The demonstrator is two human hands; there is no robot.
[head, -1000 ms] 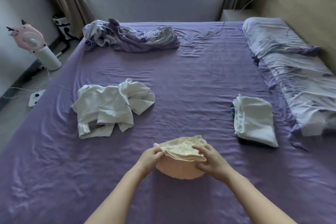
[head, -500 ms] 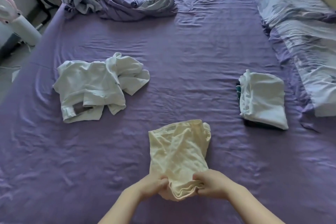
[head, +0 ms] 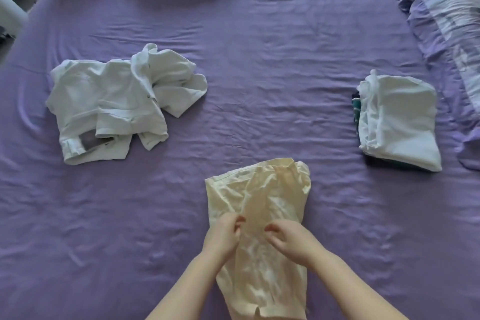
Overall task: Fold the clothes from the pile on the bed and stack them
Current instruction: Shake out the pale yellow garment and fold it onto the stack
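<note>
A: Any writing readable?
B: None. The pale yellow garment (head: 259, 215) lies creased and lengthwise on the bed (head: 259, 60).
A: Hands?
B: Left hand (head: 224, 235) and right hand (head: 291, 240) each pinch its middle.

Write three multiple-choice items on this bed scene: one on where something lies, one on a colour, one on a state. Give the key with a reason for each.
1. Where is the folded stack?
A. right of the yellow garment
B. left of it
C. on the pillow

2. What colour is the bed sheet?
A. green
B. purple
C. white

3. How does the pile of white clothes lie?
A. neatly folded
B. hanging up
C. crumpled

Key: 1 A, it sits right of the yellow garment under the left hand and right hand; 2 B, purple cloth all around; 3 C, creased and heaped, with no folds squared.
</note>
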